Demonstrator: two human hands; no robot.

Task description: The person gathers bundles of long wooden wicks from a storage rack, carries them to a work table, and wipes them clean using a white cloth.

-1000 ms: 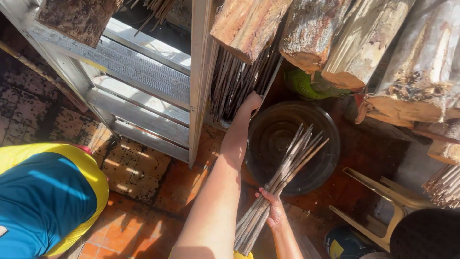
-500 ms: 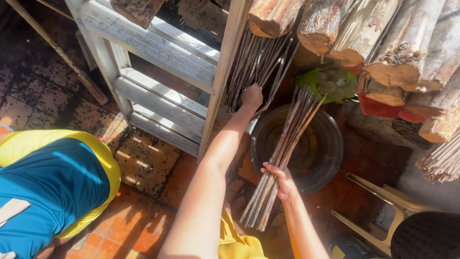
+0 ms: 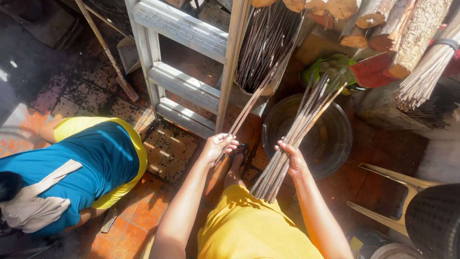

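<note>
Left hand (image 3: 218,146) pinches two thin sticks (image 3: 251,103), right hand (image 3: 292,158) fists the stick bundle (image 3: 292,139) mid-length (light, stiff, probably snappy).

One ladder (image 3: 187,72), one black basin (image 3: 330,139) — two people.

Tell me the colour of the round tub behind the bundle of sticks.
The tub is black, seen in the head view, beyond the right hand.

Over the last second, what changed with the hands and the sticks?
The left hand pulled back from the upright sack of sticks, now gripping a couple of thin sticks drawn from it. The right hand kept its grip on the stick bundle over the black basin.
</note>
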